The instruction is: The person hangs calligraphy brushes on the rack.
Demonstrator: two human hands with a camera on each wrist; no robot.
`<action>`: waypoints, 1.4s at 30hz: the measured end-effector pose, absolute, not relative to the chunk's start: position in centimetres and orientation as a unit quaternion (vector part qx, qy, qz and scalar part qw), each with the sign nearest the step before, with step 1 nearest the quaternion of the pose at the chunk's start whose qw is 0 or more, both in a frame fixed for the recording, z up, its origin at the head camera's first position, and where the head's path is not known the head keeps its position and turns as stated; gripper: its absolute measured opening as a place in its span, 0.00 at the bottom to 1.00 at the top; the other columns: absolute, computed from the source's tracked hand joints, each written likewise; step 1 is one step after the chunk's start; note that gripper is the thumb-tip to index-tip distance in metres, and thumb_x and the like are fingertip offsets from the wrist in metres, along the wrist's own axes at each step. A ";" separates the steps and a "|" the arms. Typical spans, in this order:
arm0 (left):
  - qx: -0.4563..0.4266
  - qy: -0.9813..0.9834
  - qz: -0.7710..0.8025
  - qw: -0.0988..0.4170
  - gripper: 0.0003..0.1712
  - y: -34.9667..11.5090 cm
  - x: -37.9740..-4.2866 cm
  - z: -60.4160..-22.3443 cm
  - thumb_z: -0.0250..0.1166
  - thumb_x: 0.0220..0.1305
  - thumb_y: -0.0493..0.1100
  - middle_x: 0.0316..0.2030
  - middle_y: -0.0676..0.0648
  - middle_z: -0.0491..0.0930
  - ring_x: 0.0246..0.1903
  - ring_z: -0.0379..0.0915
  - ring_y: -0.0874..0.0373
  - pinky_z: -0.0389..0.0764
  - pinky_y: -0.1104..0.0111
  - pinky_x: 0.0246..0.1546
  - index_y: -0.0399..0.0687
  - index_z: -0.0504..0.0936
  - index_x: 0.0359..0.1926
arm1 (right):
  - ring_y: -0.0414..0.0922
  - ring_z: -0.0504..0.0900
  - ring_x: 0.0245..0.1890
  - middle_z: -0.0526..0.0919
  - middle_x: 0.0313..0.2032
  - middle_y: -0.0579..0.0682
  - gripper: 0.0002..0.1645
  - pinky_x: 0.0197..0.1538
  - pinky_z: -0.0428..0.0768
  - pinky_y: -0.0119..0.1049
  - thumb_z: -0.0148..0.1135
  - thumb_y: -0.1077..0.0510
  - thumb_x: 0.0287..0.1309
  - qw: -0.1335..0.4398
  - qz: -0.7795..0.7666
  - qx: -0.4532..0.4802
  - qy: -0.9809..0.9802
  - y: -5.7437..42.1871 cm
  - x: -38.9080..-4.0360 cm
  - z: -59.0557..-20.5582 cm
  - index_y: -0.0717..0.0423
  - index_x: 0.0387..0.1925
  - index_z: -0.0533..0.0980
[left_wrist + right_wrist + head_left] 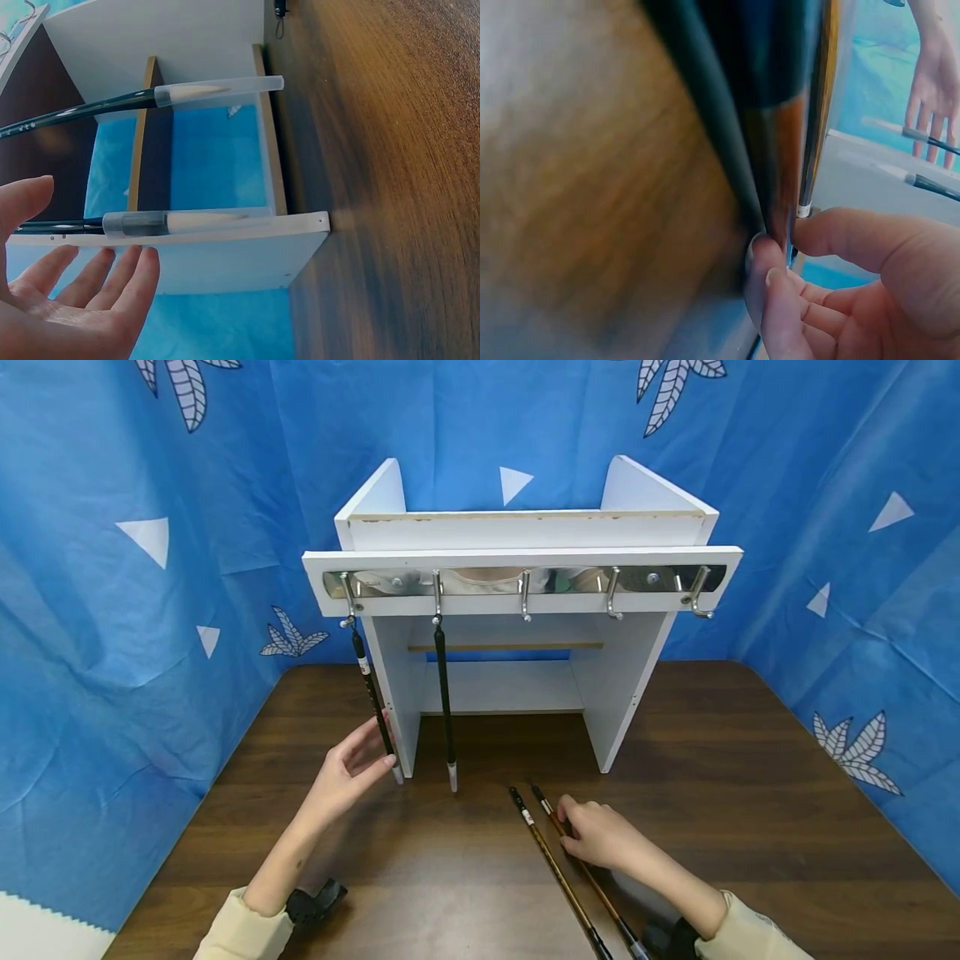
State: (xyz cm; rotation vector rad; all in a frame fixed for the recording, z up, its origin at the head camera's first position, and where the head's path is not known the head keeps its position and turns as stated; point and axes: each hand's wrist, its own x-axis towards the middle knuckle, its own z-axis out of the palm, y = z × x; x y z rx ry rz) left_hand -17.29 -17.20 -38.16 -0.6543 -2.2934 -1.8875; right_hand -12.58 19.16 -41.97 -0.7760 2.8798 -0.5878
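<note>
The left hand [347, 778], fingers spread, could bump the hanging brush [375, 700] off its hook [349, 597]. The right hand [602, 835], pinching the brown brush [604, 902], might roll the nearby mottled brush [556, 866].

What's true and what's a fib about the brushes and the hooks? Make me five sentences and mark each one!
1. Two slim black-handled brushes hang from shiny silver metal hooks. True.
2. A brush hangs on the middle hook. False: the middle hook has no brush on it.
3. The right hand pinches the reddish-brown-handled brush. True.
4. The left hand is holding a brush down on the table. False: the left hand is at the leftmost hanging brush, with its fingers fairly straight.
5. A speckled golden-brown-handled brush lies on the dark brown wood-look table. True.
</note>
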 end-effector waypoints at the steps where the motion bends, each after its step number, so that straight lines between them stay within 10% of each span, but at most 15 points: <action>1: -0.216 -0.752 -0.621 0.050 0.34 -17.2 -17.3 -38.2 0.59 0.62 0.29 0.65 0.35 0.60 0.59 0.59 0.39 0.71 0.72 0.51 0.31 0.58 0.67 | 0.35 0.61 0.11 0.65 0.14 0.41 0.13 0.14 0.61 0.29 0.66 0.65 0.51 0.052 -0.190 -0.254 0.947 19.1 -12.6 -41.9 0.61 0.36 0.70; 42: -0.232 -0.748 -0.620 0.048 0.34 -17.2 -17.2 -38.0 0.59 0.63 0.30 0.66 0.37 0.59 0.60 0.60 0.40 0.71 0.70 0.52 0.36 0.59 0.68 | 0.39 0.74 0.12 0.72 0.19 0.45 0.11 0.14 0.74 0.30 0.53 0.72 0.54 0.142 -0.354 -0.262 0.887 19.5 -13.5 -40.6 0.64 0.40 0.66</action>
